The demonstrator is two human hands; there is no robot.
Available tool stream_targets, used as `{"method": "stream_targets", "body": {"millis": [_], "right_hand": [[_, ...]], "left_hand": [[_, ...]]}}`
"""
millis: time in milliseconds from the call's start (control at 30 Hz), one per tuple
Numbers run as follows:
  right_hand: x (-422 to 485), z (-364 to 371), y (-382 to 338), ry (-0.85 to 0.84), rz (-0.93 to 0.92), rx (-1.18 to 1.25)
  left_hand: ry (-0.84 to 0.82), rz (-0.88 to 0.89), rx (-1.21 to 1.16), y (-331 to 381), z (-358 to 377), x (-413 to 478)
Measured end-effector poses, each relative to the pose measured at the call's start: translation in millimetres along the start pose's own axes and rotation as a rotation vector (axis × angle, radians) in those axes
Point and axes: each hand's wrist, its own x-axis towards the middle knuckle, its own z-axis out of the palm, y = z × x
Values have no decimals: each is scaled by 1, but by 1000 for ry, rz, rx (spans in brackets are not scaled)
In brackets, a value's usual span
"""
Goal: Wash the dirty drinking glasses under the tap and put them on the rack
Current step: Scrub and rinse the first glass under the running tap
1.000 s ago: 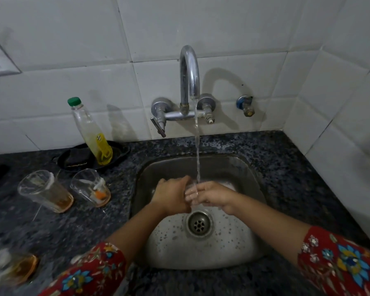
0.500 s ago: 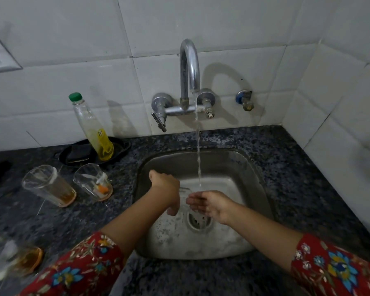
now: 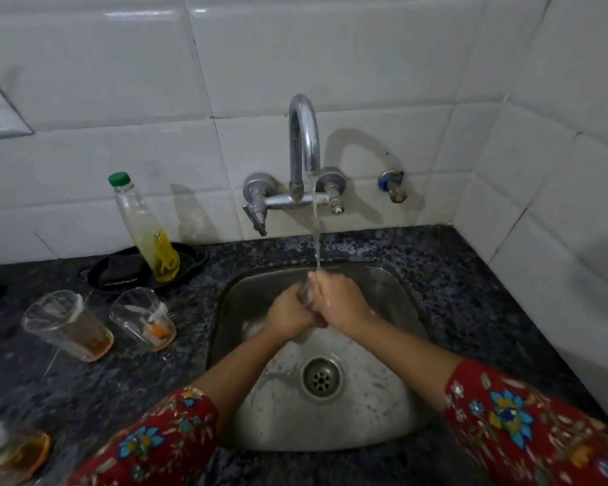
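Over the steel sink (image 3: 394, 426), my left hand (image 3: 288, 312) and my right hand (image 3: 337, 303) close together around a small clear drinking glass (image 3: 304, 295), mostly hidden between them. Water runs from the chrome tap (image 3: 304, 135) onto the glass and my fingers. Two dirty glasses stand on the dark counter to the left: one with brown residue (image 3: 67, 326) and one with orange bits (image 3: 143, 324). A third dirty glass (image 3: 11, 450) lies at the bottom left corner. No rack is in view.
A clear bottle with yellow liquid and a green cap (image 3: 144, 229) stands in a black dish (image 3: 120, 271) behind the glasses. A small valve (image 3: 392, 185) is on the tiled wall right of the tap. The speckled counter (image 3: 471, 292) wraps around the sink.
My hands were apart low in the sink half a second ago; now they have come together again around the glass, higher up under the stream.
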Motion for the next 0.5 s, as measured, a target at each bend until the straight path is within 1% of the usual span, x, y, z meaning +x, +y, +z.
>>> {"method": "stream_targets", "body": {"millis": [33, 67, 100, 133, 167, 200, 233, 267, 300, 333, 367, 433, 467, 500], "right_hand": [[5, -1, -6, -4, 77, 10], [8, -1, -8, 18, 91, 31], [6, -3, -8, 71, 39, 68], [2, -7, -6, 120, -58, 124], [-4, -11, -2, 128, -163, 185], [-10, -15, 2, 98, -254, 233], [-15, -19, 5, 58, -315, 268], [-18, -20, 8, 31, -331, 286], [-17, -21, 10, 30, -301, 290], [-15, -20, 9, 51, -247, 275], [-10, -17, 7, 73, -186, 216], [3, -12, -1, 65, -56, 55], [8, -11, -5, 44, -8, 32], [11, -12, -8, 59, -7, 46]], "left_hand": [[113, 14, 121, 2, 3, -1], [131, 62, 131, 2, 2, 0], [53, 121, 16, 1, -3, 2], [-84, 175, -146, -1, -12, 8], [-254, 217, -281, -2, -20, 11], [-414, 225, -361, -6, -27, 13], [-539, 228, -401, -7, -32, 14], [-584, 207, -403, -8, -33, 15], [-544, 189, -378, -6, -30, 13], [-434, 160, -337, 0, -25, 9], [-287, 149, -239, 7, -19, 4], [17, 162, 101, 19, -6, -1], [129, 182, 214, 23, -3, -3], [128, 203, 193, 23, -4, 0]]}}
